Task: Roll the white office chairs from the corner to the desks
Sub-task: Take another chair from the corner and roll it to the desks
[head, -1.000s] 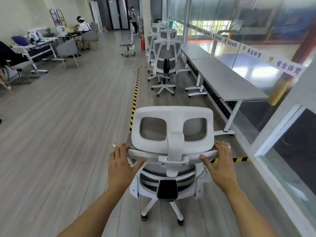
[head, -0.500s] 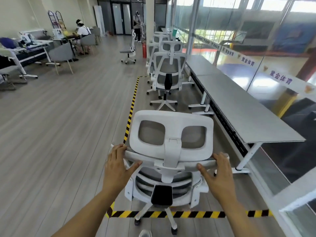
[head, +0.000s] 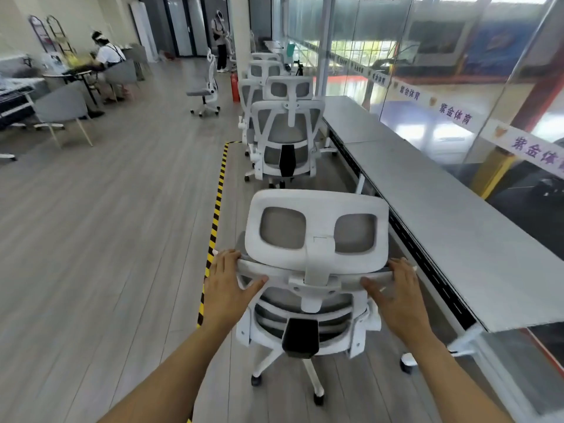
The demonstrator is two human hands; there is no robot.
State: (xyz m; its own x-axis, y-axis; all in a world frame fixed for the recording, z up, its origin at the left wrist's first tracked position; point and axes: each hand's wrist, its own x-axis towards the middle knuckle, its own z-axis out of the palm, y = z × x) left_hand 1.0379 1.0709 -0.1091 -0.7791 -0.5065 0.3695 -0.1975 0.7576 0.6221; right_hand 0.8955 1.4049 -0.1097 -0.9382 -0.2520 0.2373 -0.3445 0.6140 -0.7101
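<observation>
A white office chair (head: 317,209) with a grey mesh headrest and back stands right in front of me, its back toward me. My left hand (head: 227,288) grips the left end of the backrest's top bar, thumb underneath. At the bar's right end, my right hand (head: 396,296) holds it the same way. The long grey desks (head: 433,215) run along the glass wall just right of the chair. Several more white chairs (head: 288,138) stand in a row ahead beside the desks.
Yellow-black floor tape (head: 217,206) runs along the chair's left. A desk leg with a caster (head: 407,360) sits close to the chair's right. Another white chair (head: 207,87), grey chairs and tables (head: 64,108) with a seated person stand far left. Another person stands at the back.
The chair and I have rolled forward past the cross strip of tape, now alongside the near desk. The row of chairs ahead is closer. Both hands keep their hold.
</observation>
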